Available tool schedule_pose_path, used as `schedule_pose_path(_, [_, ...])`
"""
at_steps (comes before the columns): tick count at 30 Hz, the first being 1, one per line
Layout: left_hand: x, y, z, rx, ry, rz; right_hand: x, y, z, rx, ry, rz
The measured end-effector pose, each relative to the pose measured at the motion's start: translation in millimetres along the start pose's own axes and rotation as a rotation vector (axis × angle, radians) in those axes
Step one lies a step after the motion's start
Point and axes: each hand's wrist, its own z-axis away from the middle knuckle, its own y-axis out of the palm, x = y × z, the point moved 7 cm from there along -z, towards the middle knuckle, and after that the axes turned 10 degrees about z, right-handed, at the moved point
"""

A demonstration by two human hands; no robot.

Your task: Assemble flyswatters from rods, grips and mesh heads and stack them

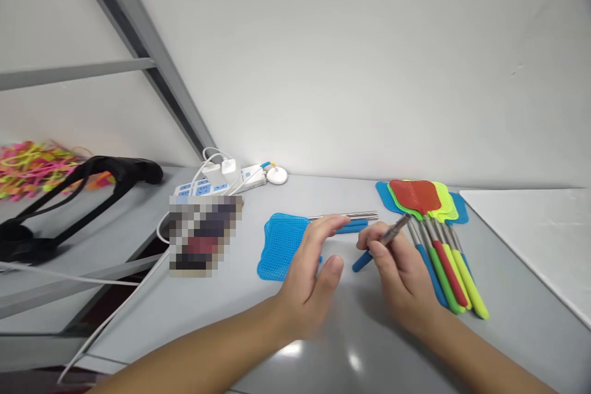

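My right hand (399,274) is closed around a fly swatter handle (362,260) with a blue grip and a metal rod pointing up and to the right. Fingers apart and holding nothing, my left hand (311,271) hovers beside a blue mesh swatter head (281,246), covering part of its right side. Behind both hands lie bare metal rods (367,215) and a blue grip (353,227). To the right rests a fanned stack of swatters, with a red head (415,196) on top and blue, green, red and yellow grips (447,271) toward me.
A white power strip (252,177) with plugs and cables stands at the back left, near a round white device (277,175). Metal shelving (152,61), a black strap-like frame (117,181) and a colourful pile (39,166) are at far left. A white sheet (540,228) covers the right.
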Motion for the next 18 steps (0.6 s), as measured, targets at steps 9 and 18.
schedule_pose_path(9, [-31,15,-30,0.138,0.064,0.021,4,24,10,0.003,-0.106,-0.195])
schedule_pose_path(18, [-19,43,-56,0.168,-0.053,0.119,-21,35,13,0.025,0.058,-0.077])
